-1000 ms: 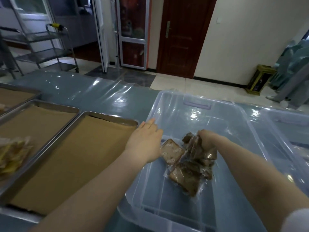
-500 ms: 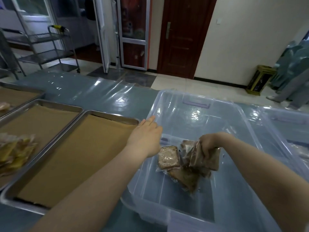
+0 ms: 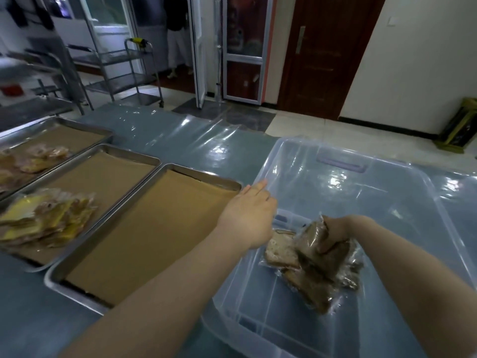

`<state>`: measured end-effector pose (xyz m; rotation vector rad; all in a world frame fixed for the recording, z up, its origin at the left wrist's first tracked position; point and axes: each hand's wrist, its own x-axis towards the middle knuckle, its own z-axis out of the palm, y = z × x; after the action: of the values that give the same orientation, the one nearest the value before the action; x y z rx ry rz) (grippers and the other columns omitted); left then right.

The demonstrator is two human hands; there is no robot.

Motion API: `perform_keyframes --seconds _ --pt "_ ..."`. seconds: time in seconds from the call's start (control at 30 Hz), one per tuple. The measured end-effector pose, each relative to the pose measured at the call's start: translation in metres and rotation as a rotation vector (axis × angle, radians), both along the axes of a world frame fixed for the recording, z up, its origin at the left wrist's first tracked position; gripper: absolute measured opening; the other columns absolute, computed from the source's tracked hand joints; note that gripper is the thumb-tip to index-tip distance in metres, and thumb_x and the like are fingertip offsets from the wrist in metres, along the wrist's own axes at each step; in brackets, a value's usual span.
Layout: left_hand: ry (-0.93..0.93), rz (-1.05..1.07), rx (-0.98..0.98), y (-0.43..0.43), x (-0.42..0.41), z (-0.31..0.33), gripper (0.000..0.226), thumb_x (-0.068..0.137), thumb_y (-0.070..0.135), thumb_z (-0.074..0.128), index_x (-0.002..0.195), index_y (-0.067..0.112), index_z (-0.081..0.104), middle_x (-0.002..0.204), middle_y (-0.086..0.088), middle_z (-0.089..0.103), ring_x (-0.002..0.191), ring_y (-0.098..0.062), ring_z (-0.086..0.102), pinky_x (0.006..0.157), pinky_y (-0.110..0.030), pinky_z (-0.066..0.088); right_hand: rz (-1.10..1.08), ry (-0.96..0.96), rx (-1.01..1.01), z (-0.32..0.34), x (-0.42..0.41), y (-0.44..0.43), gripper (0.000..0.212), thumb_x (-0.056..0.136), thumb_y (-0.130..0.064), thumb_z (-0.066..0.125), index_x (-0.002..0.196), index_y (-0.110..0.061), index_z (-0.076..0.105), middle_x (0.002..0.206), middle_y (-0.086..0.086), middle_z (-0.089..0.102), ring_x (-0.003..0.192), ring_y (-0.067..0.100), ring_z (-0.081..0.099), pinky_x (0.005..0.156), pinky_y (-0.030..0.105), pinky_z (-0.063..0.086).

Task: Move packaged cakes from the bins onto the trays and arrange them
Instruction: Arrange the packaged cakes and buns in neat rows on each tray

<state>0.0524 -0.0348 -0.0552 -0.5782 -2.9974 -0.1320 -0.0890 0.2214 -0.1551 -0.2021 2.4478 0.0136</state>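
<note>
Plastic-covered worktop (image 3: 180, 146) carries a clear bin (image 3: 340, 182) where the right hand (image 3: 333, 233) grips a bunch of wrapped cakes (image 3: 317, 259) low inside, the left hand (image 3: 247, 218) flat-fingered on its rim — best to lift them clear of the wall, then spread them flat on the paper-lined tray (image 3: 204, 174) alongside.

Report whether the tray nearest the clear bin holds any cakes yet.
Empty. The nearest tray shows only its brown paper liner; packaged cakes lie on the next tray over.
</note>
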Motion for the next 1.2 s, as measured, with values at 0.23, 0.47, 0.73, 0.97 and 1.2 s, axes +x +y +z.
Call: perform_keyframes --seconds 0.23,0.47,0.73,0.97,1.2 --pt "0.002 -0.003 -0.037 0.001 0.002 0.000 0.053 0.090 0.021 0.048 0.140 0.011 0.035 0.151 -0.006 0.029 0.145 -0.018 0.000 0.116 -0.033 0.002 0.002 0.047 0.066 0.006 0.020 -0.011 0.107 0.037 -0.078 0.076 0.124 -0.023 0.050 0.129 0.001 0.057 0.111 0.024 0.055 0.099 0.035 0.043" --pt "0.039 -0.009 -0.056 0.001 0.001 -0.003 0.051 0.090 0.020 0.048 0.139 0.012 0.038 0.149 -0.006 0.033 0.145 -0.019 0.006 0.116 -0.034 0.006 0.174 0.213 0.165 0.015 0.064 -0.022 0.099 0.036 -0.077 0.075 0.122 -0.036 0.047 0.125 0.003 0.056 0.119 0.033 0.041 0.103 0.052 0.030" --pt "0.113 -0.021 0.083 0.001 0.008 0.007 0.056 0.090 0.024 0.049 0.143 0.017 0.031 0.156 -0.008 0.014 0.145 -0.022 0.000 0.117 -0.039 0.001 0.334 0.463 0.060 0.075 0.100 -0.035 0.070 0.069 -0.038 0.072 0.130 -0.021 0.044 0.119 0.007 0.047 0.118 0.032 0.036 0.097 0.044 0.042" --pt "0.389 -0.080 0.218 -0.043 0.033 0.029 0.057 0.088 0.021 0.052 0.142 0.020 0.036 0.158 -0.006 0.014 0.146 -0.021 0.000 0.114 -0.039 -0.006 0.222 0.887 -0.243 0.148 0.155 -0.052 0.048 0.070 -0.040 0.075 0.109 -0.020 0.055 0.114 0.005 0.047 0.117 0.031 0.031 0.088 0.045 0.044" --pt "0.428 -0.024 0.157 -0.129 0.049 0.039 0.067 0.087 0.025 0.058 0.147 0.018 0.029 0.158 -0.008 0.013 0.145 -0.024 0.007 0.114 -0.042 -0.004 0.044 1.120 -0.672 0.193 0.185 -0.148 0.047 0.063 -0.039 0.080 0.103 -0.024 0.058 0.104 -0.007 0.045 0.106 0.015 0.029 0.088 0.028 0.028"
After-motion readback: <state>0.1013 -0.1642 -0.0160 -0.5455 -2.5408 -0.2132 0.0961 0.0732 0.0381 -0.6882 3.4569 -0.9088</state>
